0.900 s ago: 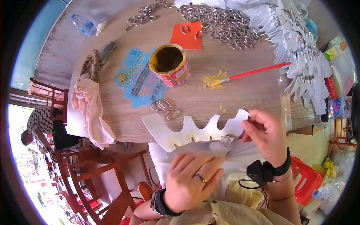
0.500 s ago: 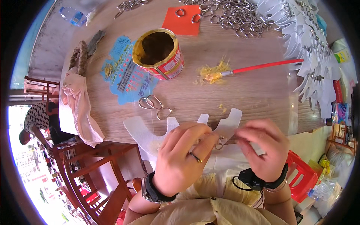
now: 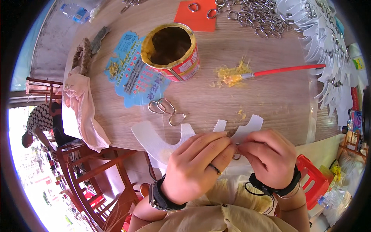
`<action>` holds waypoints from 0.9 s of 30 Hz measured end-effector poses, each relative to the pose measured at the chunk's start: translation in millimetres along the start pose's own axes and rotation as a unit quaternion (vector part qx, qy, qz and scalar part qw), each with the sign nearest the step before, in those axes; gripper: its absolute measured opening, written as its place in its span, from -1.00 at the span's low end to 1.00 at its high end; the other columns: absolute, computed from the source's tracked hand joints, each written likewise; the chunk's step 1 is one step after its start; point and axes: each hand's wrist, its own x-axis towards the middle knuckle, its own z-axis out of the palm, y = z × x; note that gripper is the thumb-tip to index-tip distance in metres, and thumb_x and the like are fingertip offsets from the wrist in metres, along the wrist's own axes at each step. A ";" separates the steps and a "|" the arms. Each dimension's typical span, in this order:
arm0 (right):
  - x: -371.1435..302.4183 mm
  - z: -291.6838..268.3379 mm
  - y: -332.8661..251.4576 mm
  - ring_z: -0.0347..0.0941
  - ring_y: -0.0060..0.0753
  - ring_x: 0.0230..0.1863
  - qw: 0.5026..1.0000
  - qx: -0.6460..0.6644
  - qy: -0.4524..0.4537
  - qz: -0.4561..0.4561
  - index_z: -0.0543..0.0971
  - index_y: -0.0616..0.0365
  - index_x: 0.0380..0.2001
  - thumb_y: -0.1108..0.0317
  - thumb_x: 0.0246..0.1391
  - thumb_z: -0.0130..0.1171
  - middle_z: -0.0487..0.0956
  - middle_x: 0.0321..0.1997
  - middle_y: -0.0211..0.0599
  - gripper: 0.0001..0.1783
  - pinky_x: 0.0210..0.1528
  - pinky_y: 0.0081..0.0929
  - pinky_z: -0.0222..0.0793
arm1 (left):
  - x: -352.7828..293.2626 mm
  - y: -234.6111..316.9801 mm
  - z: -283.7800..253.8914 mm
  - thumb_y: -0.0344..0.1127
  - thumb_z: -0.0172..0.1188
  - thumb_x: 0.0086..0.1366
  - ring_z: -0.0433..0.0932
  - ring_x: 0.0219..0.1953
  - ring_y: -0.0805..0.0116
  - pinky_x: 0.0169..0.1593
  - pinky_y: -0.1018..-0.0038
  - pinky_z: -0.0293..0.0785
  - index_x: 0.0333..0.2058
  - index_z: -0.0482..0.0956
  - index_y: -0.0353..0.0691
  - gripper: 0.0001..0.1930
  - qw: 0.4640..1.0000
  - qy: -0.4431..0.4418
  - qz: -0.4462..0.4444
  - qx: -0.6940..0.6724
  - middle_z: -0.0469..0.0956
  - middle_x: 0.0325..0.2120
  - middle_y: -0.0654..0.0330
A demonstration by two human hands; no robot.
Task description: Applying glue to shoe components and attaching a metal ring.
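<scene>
The left hand (image 3: 197, 166) closes over the middle of a scalloped white piece (image 3: 148, 139) at the counter's (image 3: 278, 104) near edge; the right hand (image 3: 270, 154) pinches at its right end, where one metal ring (image 3: 237, 155) shows. Whether other rings sit under the left hand, I cannot tell. Beyond, three loose rings (image 3: 163, 110) lie unattached. At far right, many white pieces (image 3: 334, 73) already carry rings; left of them, a loose heap (image 3: 259, 17) remains unused.

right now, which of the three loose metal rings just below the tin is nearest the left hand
The lower-right ring, nearest the left hand; the other two overlap each other, farther up and left.
</scene>
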 end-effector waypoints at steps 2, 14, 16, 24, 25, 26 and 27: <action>1.2 1.2 -1.0 0.46 -0.22 -0.42 1.000 0.005 -0.004 0.012 0.53 0.24 -0.42 0.61 -0.29 0.30 0.49 -0.30 -0.28 -0.75 -0.40 -0.39 0.39 | 0.3 -0.8 -0.3 -0.38 0.44 -0.17 0.63 -0.23 0.29 -0.20 0.42 0.54 -0.37 0.63 -0.16 -0.70 1.000 -0.001 0.003 -0.002 0.63 -0.33 0.26; 0.2 4.3 -7.1 0.47 -0.09 -0.36 0.991 0.078 0.007 0.106 0.46 0.28 -0.41 0.69 -0.16 0.20 0.46 -0.25 -0.17 -0.80 -0.34 -0.34 0.39 | 8.6 3.6 2.1 -0.26 0.49 -0.24 0.59 -0.33 0.32 -0.22 0.38 0.45 -0.43 0.60 -0.13 -0.67 1.000 0.011 -0.001 0.011 0.61 -0.38 0.30; -0.3 4.4 -7.0 0.47 -0.08 -0.35 0.991 0.084 0.005 0.106 0.46 0.28 -0.40 0.69 -0.15 0.19 0.45 -0.26 -0.17 -0.80 -0.34 -0.33 0.38 | 9.8 4.6 1.4 -0.29 0.48 -0.24 0.58 -0.34 0.33 -0.22 0.38 0.45 -0.44 0.60 -0.13 -0.68 1.000 0.004 -0.002 0.017 0.60 -0.39 0.30; -1.4 1.5 -7.3 0.46 -0.04 -0.34 0.990 0.090 -0.007 0.110 0.46 0.29 -0.38 0.69 -0.14 0.19 0.44 -0.26 -0.15 -0.80 -0.33 -0.31 0.39 | 7.4 7.6 2.2 -0.43 0.40 -0.22 0.61 -0.34 0.38 -0.16 0.35 0.43 -0.45 0.59 -0.11 -0.74 0.999 0.018 0.015 0.046 0.62 -0.39 0.32; -1.5 1.1 -7.2 0.46 -0.04 -0.34 0.989 0.092 -0.007 0.112 0.46 0.28 -0.38 0.69 -0.13 0.19 0.44 -0.26 -0.15 -0.80 -0.33 -0.31 0.39 | 7.4 8.3 2.0 -0.43 0.40 -0.21 0.62 -0.34 0.39 -0.15 0.34 0.43 -0.45 0.59 -0.10 -0.74 0.999 0.018 0.015 0.048 0.62 -0.39 0.33; -1.5 1.0 -6.6 0.46 -0.04 -0.34 0.989 0.095 -0.006 0.111 0.46 0.28 -0.38 0.69 -0.13 0.19 0.44 -0.26 -0.15 -0.80 -0.33 -0.31 0.39 | 7.6 8.4 1.2 -0.43 0.40 -0.21 0.62 -0.33 0.39 -0.14 0.34 0.42 -0.44 0.60 -0.09 -0.73 0.999 0.012 0.014 0.045 0.63 -0.38 0.33; -1.2 1.6 -5.7 0.46 -0.04 -0.34 0.989 0.098 -0.006 0.111 0.46 0.28 -0.38 0.69 -0.13 0.18 0.45 -0.26 -0.15 -0.80 -0.33 -0.31 0.39 | 7.7 7.3 -0.3 -0.43 0.40 -0.21 0.62 -0.33 0.40 -0.12 0.33 0.41 -0.43 0.60 -0.09 -0.73 0.999 0.006 0.012 0.042 0.63 -0.38 0.33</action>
